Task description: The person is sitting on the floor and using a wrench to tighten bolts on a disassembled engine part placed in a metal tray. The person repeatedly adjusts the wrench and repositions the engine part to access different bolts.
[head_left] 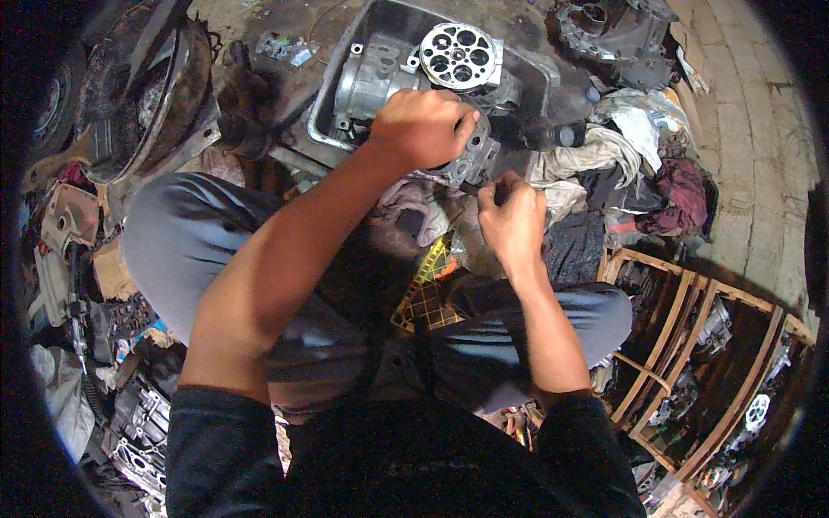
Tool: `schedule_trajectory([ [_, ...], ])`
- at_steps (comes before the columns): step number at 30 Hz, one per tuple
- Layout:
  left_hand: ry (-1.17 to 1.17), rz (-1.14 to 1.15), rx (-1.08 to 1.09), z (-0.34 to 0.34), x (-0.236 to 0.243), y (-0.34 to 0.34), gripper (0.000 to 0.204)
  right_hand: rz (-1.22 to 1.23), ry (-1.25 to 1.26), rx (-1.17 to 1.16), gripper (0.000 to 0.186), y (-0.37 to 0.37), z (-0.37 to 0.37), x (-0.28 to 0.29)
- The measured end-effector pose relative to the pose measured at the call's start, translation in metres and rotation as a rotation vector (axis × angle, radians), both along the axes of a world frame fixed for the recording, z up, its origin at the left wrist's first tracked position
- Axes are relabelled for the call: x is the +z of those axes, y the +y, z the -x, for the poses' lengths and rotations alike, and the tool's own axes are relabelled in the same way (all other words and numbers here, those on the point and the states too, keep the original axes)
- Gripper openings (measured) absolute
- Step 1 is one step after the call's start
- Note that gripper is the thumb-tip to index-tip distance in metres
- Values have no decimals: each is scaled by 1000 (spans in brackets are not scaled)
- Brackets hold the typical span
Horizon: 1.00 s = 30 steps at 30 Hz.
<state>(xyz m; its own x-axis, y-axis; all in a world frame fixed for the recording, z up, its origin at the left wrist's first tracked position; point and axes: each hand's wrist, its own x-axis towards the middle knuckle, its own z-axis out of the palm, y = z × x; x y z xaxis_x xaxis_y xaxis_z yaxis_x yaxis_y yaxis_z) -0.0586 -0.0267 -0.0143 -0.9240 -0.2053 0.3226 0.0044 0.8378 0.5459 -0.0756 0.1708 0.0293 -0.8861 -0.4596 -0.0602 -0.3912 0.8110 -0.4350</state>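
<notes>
My left hand (423, 128) is closed in a fist against a grey metal casting (477, 160) with holes in its face. What its fingers wrap round is hidden. Just below and to the right, my right hand (515, 217) is closed beside the casting's lower edge, its fingers pinched together. Something small and dark shows at its fingertips, too small to name. Beyond my hands, a ribbed metal cylinder body (371, 82) lies in a metal tray (321, 121). Next to it a round silvery plate (458, 55) with several large holes faces up.
Crumpled rags (596, 160) lie right of my hands. A wooden crate (665, 289) with metal parts stands at the lower right. A yellow plastic grid (423, 298) is between my legs. Metal castings (142, 432) pile up at the lower left; a large housing (609, 34) sits far right.
</notes>
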Motion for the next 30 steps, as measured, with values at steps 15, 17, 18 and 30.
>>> schedule_trajectory([
  [15, 45, 46, -3, 0, -3, 2, 24, 202, 120, -26, 18, 21, 16, 14],
  [17, -2, 38, -13, 1, 0, 2, 24, 323, 257, -124, 15, 36, 38, 12],
  [18, -27, 32, -19, 2, 1, 3, 25, 409, 209, -201, 14, 43, 46, 10],
  [30, -80, -18, -14, -1, 12, 2, 32, 388, 39, -149, 66, 63, 109, -83],
])
